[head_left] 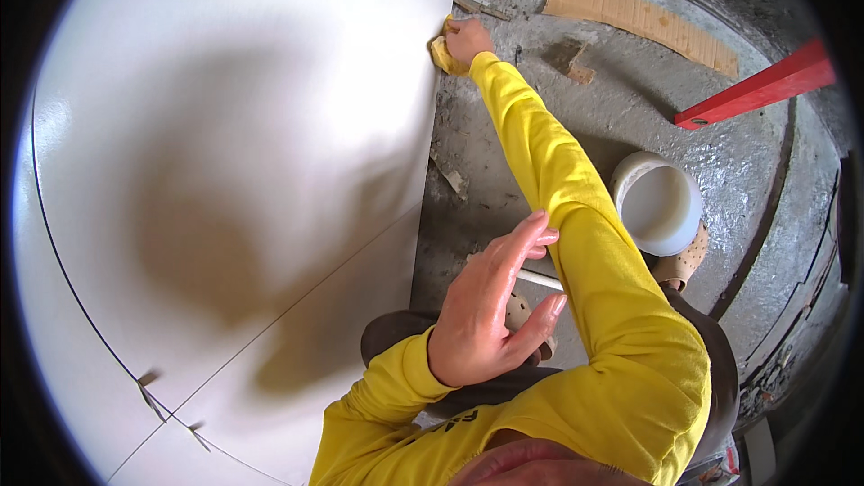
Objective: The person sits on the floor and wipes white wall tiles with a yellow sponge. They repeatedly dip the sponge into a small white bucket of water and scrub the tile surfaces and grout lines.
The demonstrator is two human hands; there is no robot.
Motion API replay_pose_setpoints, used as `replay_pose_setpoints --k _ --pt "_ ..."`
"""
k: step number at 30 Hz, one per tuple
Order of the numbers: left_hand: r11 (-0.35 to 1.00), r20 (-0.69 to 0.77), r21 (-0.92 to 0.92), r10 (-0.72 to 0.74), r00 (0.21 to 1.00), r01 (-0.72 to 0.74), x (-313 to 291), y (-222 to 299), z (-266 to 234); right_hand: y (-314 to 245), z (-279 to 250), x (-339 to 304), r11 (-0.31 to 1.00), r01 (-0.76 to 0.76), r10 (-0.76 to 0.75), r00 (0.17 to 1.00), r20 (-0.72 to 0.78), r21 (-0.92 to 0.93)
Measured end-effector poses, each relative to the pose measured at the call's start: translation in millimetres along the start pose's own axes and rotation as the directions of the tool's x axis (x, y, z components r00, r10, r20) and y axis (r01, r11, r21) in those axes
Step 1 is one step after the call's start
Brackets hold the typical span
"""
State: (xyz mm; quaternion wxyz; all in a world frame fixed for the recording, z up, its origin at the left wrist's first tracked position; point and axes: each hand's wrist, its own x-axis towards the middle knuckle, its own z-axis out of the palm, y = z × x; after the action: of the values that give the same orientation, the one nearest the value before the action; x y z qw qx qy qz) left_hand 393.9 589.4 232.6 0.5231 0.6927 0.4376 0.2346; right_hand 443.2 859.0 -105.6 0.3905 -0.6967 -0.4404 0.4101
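My right arm reaches far forward along the edge of a large glossy white tile. At its end, my right hand is closed around a soft yellow sponge, pressed against the tile's right edge. Part of the sponge is hidden by the fingers. Nearer to me, my left hand hangs in the air over my lap, beside the right sleeve. Its fingers are stretched out with the thumb apart, and it holds nothing. The skin of that hand looks wet.
On the grey concrete floor to the right stands a white bucket with whitish liquid. Beyond lie a cardboard strip and small scraps. A red bar juts in from the right. Thin clips stick up from the tile joints at lower left.
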Motion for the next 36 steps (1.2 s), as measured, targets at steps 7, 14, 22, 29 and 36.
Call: replay_pose_setpoints --k 7,14,22,29,36 --pt "0.997 -0.041 -0.070 0.017 0.999 -0.020 7.4 0.9 -0.7 -0.4 39.7 -165.8 0.986 -0.017 0.088 0.901 0.424 -0.168" --pt "0.999 0.040 -0.004 0.038 0.998 -0.038 -1.5 11.7 -7.5 -29.7 2.1 -104.7 0.970 -0.129 0.160 0.977 0.140 -0.204" --pt "0.998 0.058 -0.055 0.046 0.997 -0.043 9.2 13.0 -2.6 -14.9 1.1 -220.6 0.983 -0.072 0.160 0.792 0.589 -0.170" --pt "0.890 0.105 -0.115 0.453 0.885 -0.441 27.2 34.4 26.2 -126.5 -258.6 -245.8 0.801 0.450 -0.228 0.839 0.493 -0.396" --pt "0.806 0.111 -0.167 0.587 0.802 -0.568 30.4 55.1 71.0 -15.2 -325.4 -263.2 0.344 0.522 0.446 0.641 0.625 -0.781"
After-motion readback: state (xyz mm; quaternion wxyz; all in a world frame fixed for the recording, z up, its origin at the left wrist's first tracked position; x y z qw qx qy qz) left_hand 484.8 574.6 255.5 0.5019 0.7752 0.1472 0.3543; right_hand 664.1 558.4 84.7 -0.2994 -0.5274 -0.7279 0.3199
